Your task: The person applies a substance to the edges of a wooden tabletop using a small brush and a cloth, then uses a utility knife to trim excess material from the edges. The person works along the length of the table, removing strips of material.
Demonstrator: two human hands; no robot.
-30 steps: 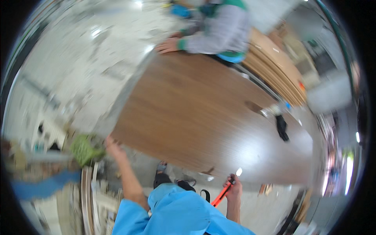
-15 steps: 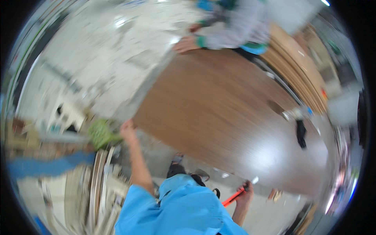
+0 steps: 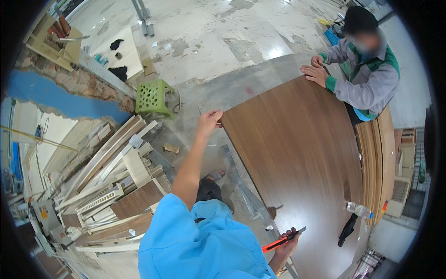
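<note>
1. The left hand (image 3: 209, 118) pinches the near corner of a large brown wood panel (image 3: 302, 162), which runs away toward two o'clock.
2. The right hand (image 3: 288, 242), at five o'clock, is closed around an orange utility knife (image 3: 281, 242), blade over the panel's edge.
3. A co-worker's hands (image 3: 316, 72) press the far end.
4. A green stool (image 3: 153, 97) stands at eleven o'clock of the left hand.

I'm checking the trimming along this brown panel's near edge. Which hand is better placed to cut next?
Probably the right hand: it holds the orange utility knife at the panel's near edge. The left hand is at the far corner, seemingly steadying it.
</note>
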